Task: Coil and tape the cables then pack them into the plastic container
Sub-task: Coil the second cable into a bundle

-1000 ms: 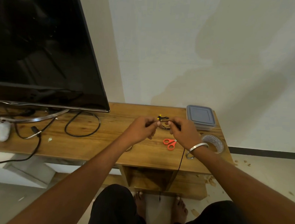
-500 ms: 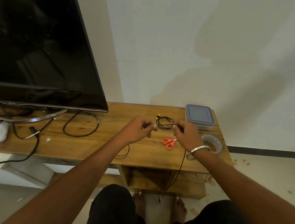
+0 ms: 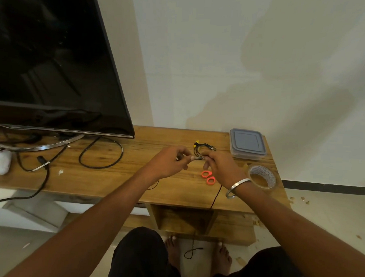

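- Left hand and right hand meet over the wooden table; fingertips nearly touch.
- Both pinch a thin black cable between thumb and fingers, at a small grey piece where the hands join; too blurred to tell what that piece is.
- Cable runs from under the right hand down over the table's front edge and ends in a loop on the floor between the person's bare feet.
- Coiled bundle of thin black wire with yellow tips lies on the table just behind the hands; cannot tell if it touches the fingers.
- Container, clear with grey lid on, sits at the table's far right corner, near the bundle.
- Tape roll lies flat near the right edge, in front of the container, just beside the right wrist.
- Orange scissors lie on the table, partly under the right hand.
- Silver bangle on the right wrist.
- TV stands on the left; thicker black cord loops on the table beside its stand.
- White game controller at the far left edge.
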